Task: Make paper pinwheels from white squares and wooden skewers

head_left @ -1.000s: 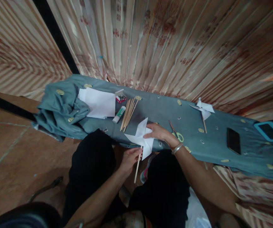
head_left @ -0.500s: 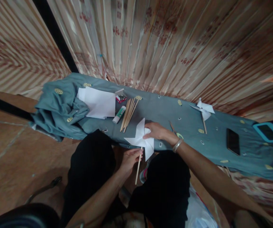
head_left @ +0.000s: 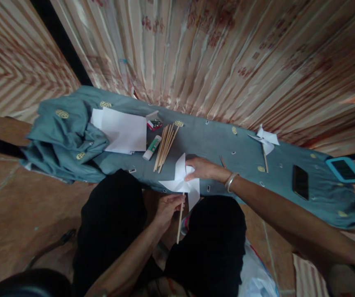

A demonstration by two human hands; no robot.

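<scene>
A white paper pinwheel on a thin wooden stick is held between my two hands, over the near edge of the cloth. My left hand pinches the stick just below the paper blades. With thumb and fingers, my right hand grips the pinwheel near its centre and right-hand blade; the fingertips behind the paper are hidden. Beyond them lie a bundle of wooden sticks, a glue stick and a small open box of metal pins or clips.
A stack of white paper lies left on the grey-green cloth. Rightward are scissors, partly hidden by my forearm, a second pinwheel, a black phone and a blue-framed device. A pleated curtain hangs behind.
The camera view has shifted slightly. Both hands keep their hold on the pinwheel, almost unmoved, and my right forearm now covers more of the scissors.
</scene>
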